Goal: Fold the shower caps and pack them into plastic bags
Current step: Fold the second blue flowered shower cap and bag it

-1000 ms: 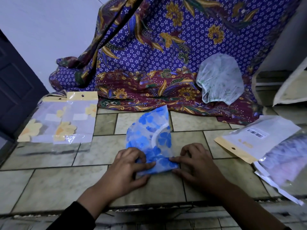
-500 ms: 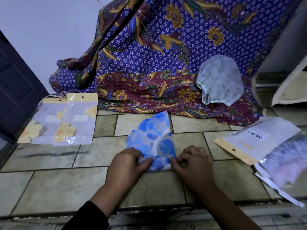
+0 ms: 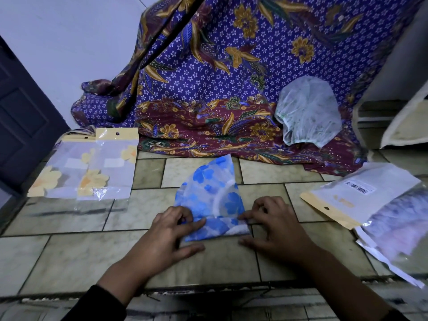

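Pinches the folded near edge of the cap (image 3: 208,195), flat on the tiles (image 3: 69,251), in a narrow grip at each corner with left hand (image 3: 171,230) and right hand (image 3: 273,225); seems feather-light, limp, slippery film apt to spring open, so best held at that crease.

**Cap's Corners Lost Under Fingers**

Near corners of the blue shower cap (image 3: 208,195) sit under the left hand (image 3: 166,237) and right hand (image 3: 278,230). At the right edge of the floor (image 3: 69,256) a filled bag (image 3: 398,225) is cut off; the barcode label (image 3: 358,187) beside it is unreadable.
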